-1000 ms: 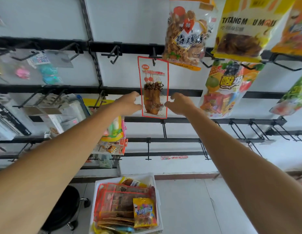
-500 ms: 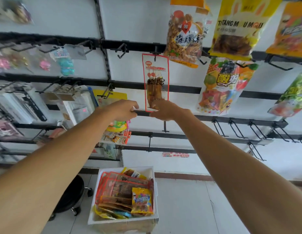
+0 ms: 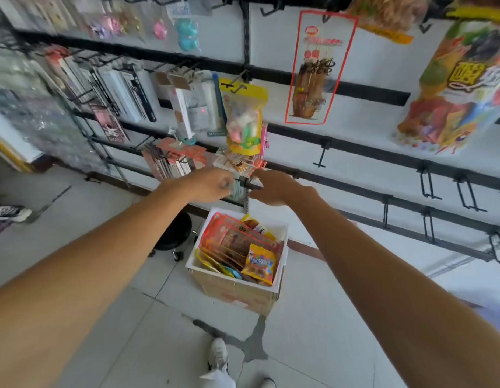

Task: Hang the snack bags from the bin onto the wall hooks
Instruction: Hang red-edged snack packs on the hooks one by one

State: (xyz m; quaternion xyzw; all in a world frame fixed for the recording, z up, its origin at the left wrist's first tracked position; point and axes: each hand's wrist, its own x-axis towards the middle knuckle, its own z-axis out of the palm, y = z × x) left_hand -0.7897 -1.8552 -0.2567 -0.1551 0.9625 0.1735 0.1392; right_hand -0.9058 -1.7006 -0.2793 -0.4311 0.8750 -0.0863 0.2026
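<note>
A white bin [image 3: 281, 264] on a cardboard box holds several snack bags, mostly red-edged clear ones [image 3: 232, 236] plus a yellow bag [image 3: 260, 263]. One red-edged snack bag [image 3: 317, 71] hangs from a wall hook high on the wall. My left hand [image 3: 208, 184] and my right hand [image 3: 274, 186] are both stretched out above the bin, close together, fingers loosely curled and holding nothing. Both sit well below the hung bag.
Black rails with bare hooks [image 3: 427, 186] run along the right wall. A big colourful bag [image 3: 455, 88] hangs at the upper right. Stationery packs [image 3: 125, 96] fill the left racks. A black stool [image 3: 173, 231] stands left of the bin; my shoe [image 3: 218, 357] is on the floor.
Both hands have let go of the hung red-edged bag and dropped down toward the bin. The view has tilted downward.
</note>
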